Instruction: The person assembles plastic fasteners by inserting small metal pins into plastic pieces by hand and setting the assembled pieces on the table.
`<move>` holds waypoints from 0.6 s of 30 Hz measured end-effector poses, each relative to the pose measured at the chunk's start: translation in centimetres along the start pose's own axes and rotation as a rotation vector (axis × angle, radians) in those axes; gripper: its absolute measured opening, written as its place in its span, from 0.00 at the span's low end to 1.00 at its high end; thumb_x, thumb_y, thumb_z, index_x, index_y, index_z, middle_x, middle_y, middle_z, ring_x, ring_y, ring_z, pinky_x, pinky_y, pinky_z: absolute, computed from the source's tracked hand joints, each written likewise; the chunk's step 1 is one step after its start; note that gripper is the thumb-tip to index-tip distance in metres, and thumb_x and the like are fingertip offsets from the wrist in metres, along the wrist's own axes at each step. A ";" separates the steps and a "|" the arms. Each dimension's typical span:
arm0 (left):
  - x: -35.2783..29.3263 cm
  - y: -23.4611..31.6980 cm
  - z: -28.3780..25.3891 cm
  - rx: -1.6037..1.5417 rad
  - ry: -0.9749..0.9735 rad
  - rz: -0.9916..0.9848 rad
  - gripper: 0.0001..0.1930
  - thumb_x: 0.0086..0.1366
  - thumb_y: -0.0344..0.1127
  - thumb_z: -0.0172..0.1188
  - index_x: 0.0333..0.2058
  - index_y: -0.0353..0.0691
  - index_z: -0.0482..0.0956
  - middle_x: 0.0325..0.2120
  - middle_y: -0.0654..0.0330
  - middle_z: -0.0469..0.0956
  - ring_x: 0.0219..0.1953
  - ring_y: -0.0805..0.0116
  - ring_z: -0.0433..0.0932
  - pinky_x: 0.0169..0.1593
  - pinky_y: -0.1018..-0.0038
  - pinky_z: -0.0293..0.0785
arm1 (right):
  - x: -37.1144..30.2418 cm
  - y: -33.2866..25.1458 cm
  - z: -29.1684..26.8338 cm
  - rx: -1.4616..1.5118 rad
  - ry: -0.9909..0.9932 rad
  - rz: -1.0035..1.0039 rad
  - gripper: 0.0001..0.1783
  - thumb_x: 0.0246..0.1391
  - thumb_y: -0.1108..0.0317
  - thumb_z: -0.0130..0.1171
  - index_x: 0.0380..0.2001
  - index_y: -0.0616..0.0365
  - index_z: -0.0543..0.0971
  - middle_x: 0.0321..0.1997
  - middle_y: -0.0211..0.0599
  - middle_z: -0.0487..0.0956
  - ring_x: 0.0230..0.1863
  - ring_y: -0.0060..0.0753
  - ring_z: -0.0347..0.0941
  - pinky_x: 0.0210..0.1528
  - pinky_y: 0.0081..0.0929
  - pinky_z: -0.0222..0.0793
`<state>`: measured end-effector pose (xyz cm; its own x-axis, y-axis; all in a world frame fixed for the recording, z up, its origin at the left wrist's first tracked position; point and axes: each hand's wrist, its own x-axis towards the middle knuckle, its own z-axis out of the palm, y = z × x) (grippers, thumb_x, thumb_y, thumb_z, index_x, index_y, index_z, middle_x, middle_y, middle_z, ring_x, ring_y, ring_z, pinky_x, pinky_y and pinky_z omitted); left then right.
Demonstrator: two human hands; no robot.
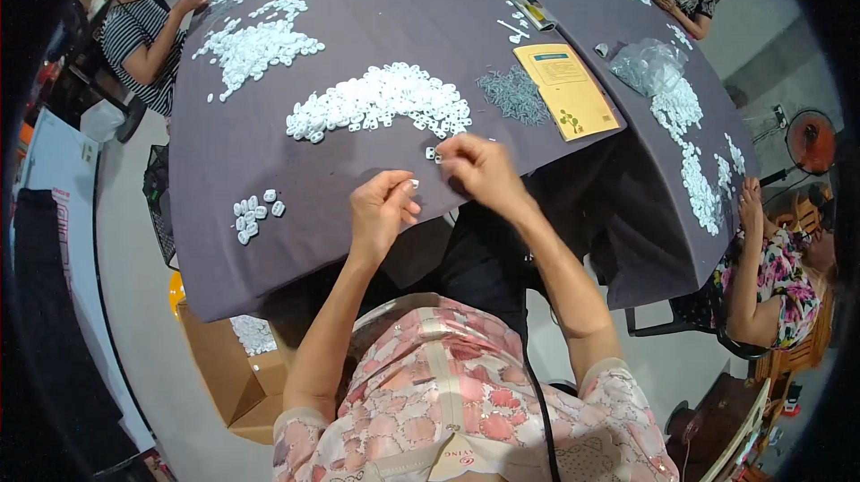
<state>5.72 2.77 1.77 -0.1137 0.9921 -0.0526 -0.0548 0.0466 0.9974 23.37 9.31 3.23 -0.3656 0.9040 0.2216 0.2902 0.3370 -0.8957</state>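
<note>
Small white piece (432,154): lies on the dark cloth at the near edge of the table, right at the tips of the right hand; too small to make out its shape.
Right hand (479,168): back of the hand faces the camera, fingers curled and drawn together over the small white piece; whether they pinch it or only touch it cannot be told, since the fingertips hide the contact.
Left hand (383,206): held just off the table edge, fingers bent inward, thumb and forefinger pressed on a tiny white bit (414,184) that mostly hides between them.
Big pile (381,101): a long heap of white pieces just beyond the right hand; single pieces blur together.
Grey heap (513,93): small thin grey parts beside the big pile, too fine to tell apart.
Small cluster (254,212): a few white pieces on the cloth, well left of the left hand.
Yellow booklet (567,90): flat on the cloth, right of the grey heap.
Clear bag (649,65): crumpled, on the next table; contents unclear.
Table (224,267): covered in dark cloth, edges bent by the lens.
Cardboard box (228,365): on the floor under the table, partly hidden, white pieces inside.
Other people (143,30): seated around the tables, cut off at the picture's rim.
</note>
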 end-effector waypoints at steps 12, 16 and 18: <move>0.1 0.4 -2.3 -0.324 0.072 -0.169 0.08 0.63 0.29 0.53 0.37 0.30 0.72 0.27 0.50 0.78 0.23 0.67 0.79 0.23 0.78 0.77 | 6.5 5.1 -4.8 -0.833 0.170 -0.084 0.06 0.50 0.68 0.54 0.30 0.56 0.78 0.34 0.48 0.75 0.37 0.52 0.73 0.40 0.44 0.69; 0.4 0.3 -2.3 -0.374 0.060 -0.214 0.06 0.63 0.26 0.51 0.37 0.30 0.70 0.27 0.50 0.77 0.21 0.65 0.79 0.21 0.76 0.77 | 6.3 5.4 -4.7 -0.814 0.152 -0.141 0.06 0.52 0.68 0.50 0.29 0.58 0.73 0.34 0.48 0.73 0.37 0.55 0.72 0.38 0.46 0.67; 0.3 0.4 -2.3 -0.370 0.060 -0.218 0.06 0.63 0.27 0.51 0.37 0.31 0.70 0.28 0.50 0.78 0.22 0.66 0.79 0.22 0.76 0.77 | 6.1 5.3 -4.7 -0.795 0.156 -0.168 0.05 0.52 0.69 0.51 0.29 0.59 0.73 0.33 0.47 0.74 0.36 0.53 0.72 0.37 0.45 0.67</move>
<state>3.34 2.86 2.04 -0.1165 0.9546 -0.2740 -0.4345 0.1991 0.8784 26.82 17.78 1.67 -0.3496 0.8314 0.4319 0.8031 0.5033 -0.3189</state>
